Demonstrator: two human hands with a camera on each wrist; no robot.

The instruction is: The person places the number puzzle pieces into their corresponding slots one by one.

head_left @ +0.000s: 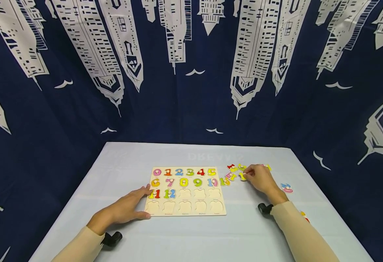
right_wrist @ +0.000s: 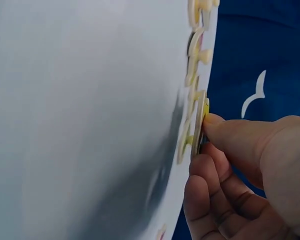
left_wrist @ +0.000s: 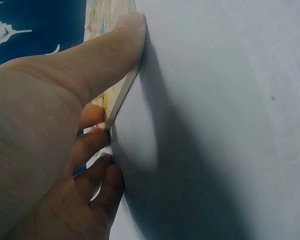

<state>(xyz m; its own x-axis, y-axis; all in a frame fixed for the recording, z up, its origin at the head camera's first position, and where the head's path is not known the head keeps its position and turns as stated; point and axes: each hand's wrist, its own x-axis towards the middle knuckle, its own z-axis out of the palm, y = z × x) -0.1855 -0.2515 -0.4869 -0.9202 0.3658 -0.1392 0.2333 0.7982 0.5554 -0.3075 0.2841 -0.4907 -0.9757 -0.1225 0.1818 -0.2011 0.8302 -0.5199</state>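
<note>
Nearest, bottom of frame: beige sleeves [head_left: 80, 248] with a black wrist unit [head_left: 113, 239] at each wrist, over a white tabletop [head_left: 185, 240]. Red-and-yellow piece [head_left: 304, 216] sits just beside the right sleeve, lower right, partly hidden. Left hand [head_left: 122, 208], lower left of centre: thumb and fingers spread apart, fingertips on the left edge of the number board [head_left: 193, 206], thumb at its near left corner. Board lies flat, lower middle of frame: 0 through 12 seated, three bare recesses right of the 12, five more in the bottom row. Looks like thin wood: light, stiff, probably slides on that tabletop; hold by the edges, off the recesses. Blue-and-pink piece [head_left: 287, 188] lies out to the right. Right hand [head_left: 261, 179], right of the board: thumb and fingers together, pinching a small yellow piece [head_left: 243, 177]; full number unreadable. Should be very light and rigid, easy to fumble, thin corners might chip. Best hold is the knob: pale knobs [right_wrist: 205, 56] show on neighbouring pieces in the right wrist view; can't tell if this one is held by knob or rim. Yellow-green piece [head_left: 225, 181] just beside the board's right edge, pink-and-yellow piece [head_left: 231, 176] slightly beyond. Farthest: navy cloth [head_left: 178, 109], white building prints, upper frame.
</note>
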